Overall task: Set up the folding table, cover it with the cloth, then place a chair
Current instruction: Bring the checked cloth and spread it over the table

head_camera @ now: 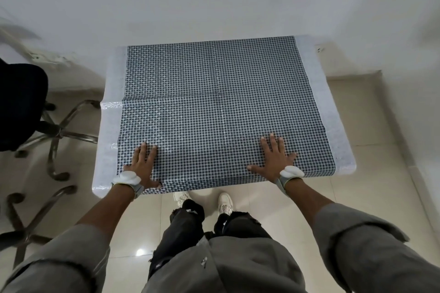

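A dark blue and white checked cloth [214, 107] with pale side borders lies spread flat over the folding table [342, 169], covering its whole top and hanging over the left and right edges. My left hand [142, 164] rests flat on the cloth near the front left corner, fingers apart. My right hand [276, 159] lies flat on the cloth near the front right, fingers spread. A black office chair [19, 104] with a chrome star base stands on the floor to the left of the table. The table's legs are hidden under the cloth.
A white wall [214, 2] runs right behind the table. A second chrome chair base [31, 219] shows at the lower left. Beige floor tiles [371, 126] lie to the right of the table. My feet in white shoes [225, 202] stand at its front edge.
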A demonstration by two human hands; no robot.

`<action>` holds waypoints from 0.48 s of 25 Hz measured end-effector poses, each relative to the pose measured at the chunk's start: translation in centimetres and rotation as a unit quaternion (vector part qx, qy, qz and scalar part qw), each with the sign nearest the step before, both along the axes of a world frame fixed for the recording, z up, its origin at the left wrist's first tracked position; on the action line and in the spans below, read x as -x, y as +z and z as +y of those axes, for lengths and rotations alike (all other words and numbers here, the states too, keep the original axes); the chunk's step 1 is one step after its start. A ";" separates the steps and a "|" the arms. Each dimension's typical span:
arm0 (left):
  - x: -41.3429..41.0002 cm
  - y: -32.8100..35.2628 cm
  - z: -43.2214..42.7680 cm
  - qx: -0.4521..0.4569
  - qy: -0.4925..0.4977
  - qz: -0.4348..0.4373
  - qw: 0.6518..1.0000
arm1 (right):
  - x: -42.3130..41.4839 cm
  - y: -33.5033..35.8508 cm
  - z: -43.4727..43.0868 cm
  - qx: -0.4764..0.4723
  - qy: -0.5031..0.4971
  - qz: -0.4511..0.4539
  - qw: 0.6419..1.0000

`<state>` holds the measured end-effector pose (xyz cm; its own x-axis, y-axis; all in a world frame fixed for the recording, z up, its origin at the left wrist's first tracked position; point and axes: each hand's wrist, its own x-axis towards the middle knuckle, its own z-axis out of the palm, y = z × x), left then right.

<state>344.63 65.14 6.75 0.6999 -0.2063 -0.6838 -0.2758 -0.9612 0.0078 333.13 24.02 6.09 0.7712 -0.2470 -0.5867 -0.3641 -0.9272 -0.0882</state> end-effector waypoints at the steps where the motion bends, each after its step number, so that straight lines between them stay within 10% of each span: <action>1: -0.1 0.0 0.0 -0.001 -0.002 0.001 1.000 | 0.0 0.0 -0.1 -0.001 0.001 0.000 1.000; 12: -0.4 0.1 0.5 0.014 -0.007 -0.006 1.000 | 0.9 -0.2 -0.6 0.002 0.006 -0.012 1.000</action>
<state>344.99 65.64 6.83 0.7054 -0.2345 -0.6689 -0.2888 -0.9569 0.0310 332.24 23.37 5.90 0.7877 -0.2392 -0.5678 -0.3504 -0.9319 -0.0935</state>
